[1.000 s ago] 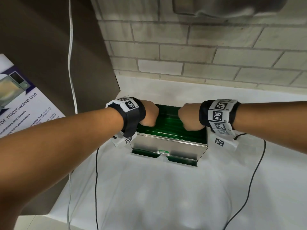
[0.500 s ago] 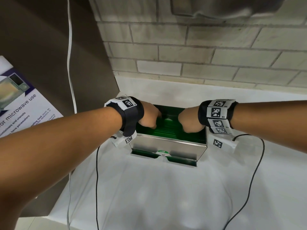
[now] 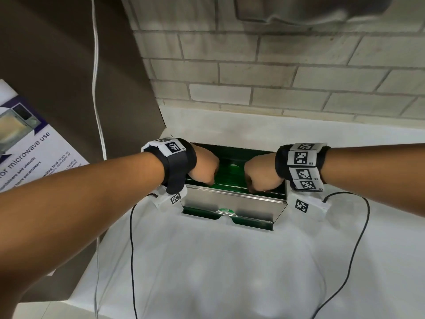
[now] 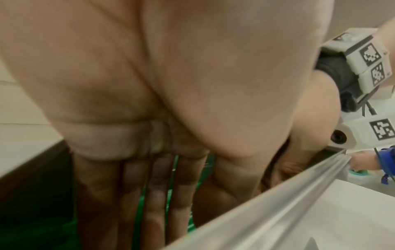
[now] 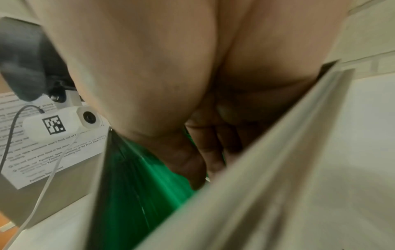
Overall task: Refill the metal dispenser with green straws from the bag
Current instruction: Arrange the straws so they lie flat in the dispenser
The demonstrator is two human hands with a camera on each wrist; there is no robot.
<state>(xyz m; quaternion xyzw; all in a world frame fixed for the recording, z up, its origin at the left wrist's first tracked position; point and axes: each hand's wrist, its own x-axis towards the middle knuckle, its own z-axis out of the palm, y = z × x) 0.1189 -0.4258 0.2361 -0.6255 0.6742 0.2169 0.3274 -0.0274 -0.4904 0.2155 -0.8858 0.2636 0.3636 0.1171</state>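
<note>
The metal dispenser [image 3: 232, 201] stands open-topped on the white counter, with green straws [image 3: 230, 173] lying across its inside. More green straws show in its low front tray [image 3: 200, 212]. My left hand [image 3: 203, 168] reaches down into the left end, its straight fingers [image 4: 149, 203] resting on the straws just behind the front rim [image 4: 278, 203]. My right hand [image 3: 259, 174] reaches into the right end, fingers [image 5: 205, 152] pointing down onto the straws [image 5: 138, 177] beside the metal wall [image 5: 256, 177]. Neither hand holds anything. The fingertips are hidden in the head view. No bag is in view.
A brick wall [image 3: 253, 77] rises right behind the dispenser and a brown panel [image 3: 57, 65] stands on the left. A microwave notice [image 3: 27, 157] and a white cable [image 3: 96, 88] hang there. Black wrist cables [image 3: 132, 249] trail over the white counter [image 3: 218, 272] in front.
Both hands stay inside the dispenser and have shifted a little toward its front wall. The left fingers, briefly spread over the straws, are now tucked down out of the head view.
</note>
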